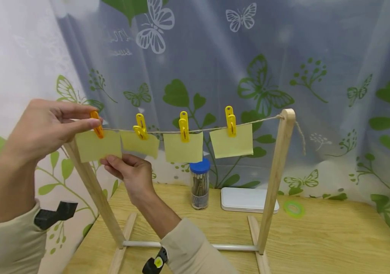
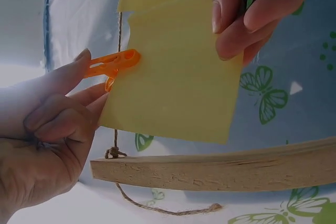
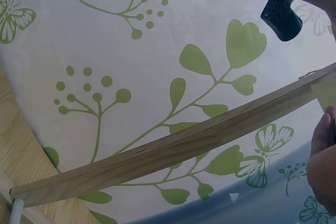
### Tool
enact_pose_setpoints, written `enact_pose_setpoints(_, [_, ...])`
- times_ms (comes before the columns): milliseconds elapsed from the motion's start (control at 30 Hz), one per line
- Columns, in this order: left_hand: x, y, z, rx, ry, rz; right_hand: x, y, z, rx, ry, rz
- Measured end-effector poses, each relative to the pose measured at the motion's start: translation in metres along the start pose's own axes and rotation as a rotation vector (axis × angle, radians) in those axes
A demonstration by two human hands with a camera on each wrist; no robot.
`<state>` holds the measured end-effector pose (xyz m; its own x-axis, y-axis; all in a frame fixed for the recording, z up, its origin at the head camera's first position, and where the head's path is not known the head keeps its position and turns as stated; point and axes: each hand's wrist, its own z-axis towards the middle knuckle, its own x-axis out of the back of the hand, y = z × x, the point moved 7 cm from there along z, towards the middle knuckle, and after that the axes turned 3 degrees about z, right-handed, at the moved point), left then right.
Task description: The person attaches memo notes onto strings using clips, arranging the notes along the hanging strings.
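Observation:
My left hand [image 1: 40, 129] pinches an orange clothespin [image 1: 97, 125] between thumb and fingers at the left end of a twine line [image 1: 263, 120]. In the left wrist view the orange clothespin [image 2: 113, 65] sits across the twine at the top edge of a yellow paper note [image 2: 178, 87]. My right hand [image 1: 133, 173] pinches the lower right corner of this leftmost note [image 1: 99, 146]. To its right hang three more notes, the nearest one [image 1: 141, 145] tilted, each held by a yellow clothespin [image 1: 184, 127].
The twine is tied between two wooden posts [image 1: 277, 182] joined by a white rod [image 1: 236, 247]. Behind the stand, a blue-lidded jar of thin sticks [image 1: 199, 186], a white case [image 1: 246, 198] and a green tape roll [image 1: 294, 208] rest on the wooden table [image 1: 335, 243]. A patterned curtain [image 1: 198, 49] hangs behind.

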<state>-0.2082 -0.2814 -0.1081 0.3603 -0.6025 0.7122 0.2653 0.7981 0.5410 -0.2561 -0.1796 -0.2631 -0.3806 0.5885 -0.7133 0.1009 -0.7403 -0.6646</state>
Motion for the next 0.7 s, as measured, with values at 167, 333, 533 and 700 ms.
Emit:
enact_pose_setpoints(167, [0.0005,-0.0021,0.0005,0.038,-0.032,0.064,-0.0011,-0.0005,-0.0007,0.018,-0.014,0.006])
enact_pose_setpoints(333, [-0.0005,0.0023,-0.0014,0.035,-0.086,0.156,-0.0012,0.0003,-0.0012,0.020,-0.019,0.013])
enact_pose_setpoints(533, [-0.0018,0.0055,-0.0025,0.022,-0.095,0.143,0.0001,0.0030,-0.0014,0.000,-0.027,0.013])
enact_pose_setpoints(700, [-0.0012,0.0040,-0.0028,0.034,-0.089,0.126,0.0008,0.0053,-0.0021,-0.027,-0.032,0.032])
